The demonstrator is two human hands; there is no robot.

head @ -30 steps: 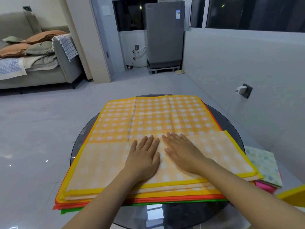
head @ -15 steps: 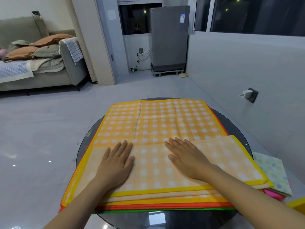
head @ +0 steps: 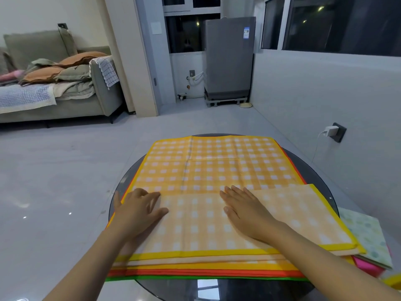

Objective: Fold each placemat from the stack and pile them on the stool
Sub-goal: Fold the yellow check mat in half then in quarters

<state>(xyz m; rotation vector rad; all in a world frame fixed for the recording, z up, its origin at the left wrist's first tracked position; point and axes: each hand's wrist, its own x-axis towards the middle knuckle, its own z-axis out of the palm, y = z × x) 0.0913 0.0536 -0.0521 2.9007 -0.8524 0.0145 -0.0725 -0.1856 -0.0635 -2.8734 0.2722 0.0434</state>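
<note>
Hands lie on a stack of placemats [head: 217, 272] that covers most of a round dark glass table [head: 217, 290]. At the table's left edge, the left hand [head: 138, 210] rests palm down on the left end of the top placemat [head: 217, 166], its fingers [head: 149, 195] spread loosely and pointing toward the far right, the thumb [head: 117, 200] reaching over the placemat's left border. It grips nothing; it lies flat and open on the cloth. The top placemat is orange-and-white check with a yellow border, and its near half is folded up over itself, so the paler underside [head: 199, 224] faces up and the fold's free edge runs across the middle of the stack. Right of the left hand, well apart from it, the right hand [head: 245, 210] presses flat on that folded flap near its centre, fingers together and extended toward the far left, also open and holding nothing. Under the top placemat, along the table's near edge, the borders of the lower placemats show in bands: yellow, orange-red [head: 206, 273] and green [head: 206, 278]. Beyond the table's right edge, lower down, a pile of folded placemats [head: 366, 237] sits with a pale green dotted one on top and a pink one beneath; what carries that pile cannot be made out.
</note>
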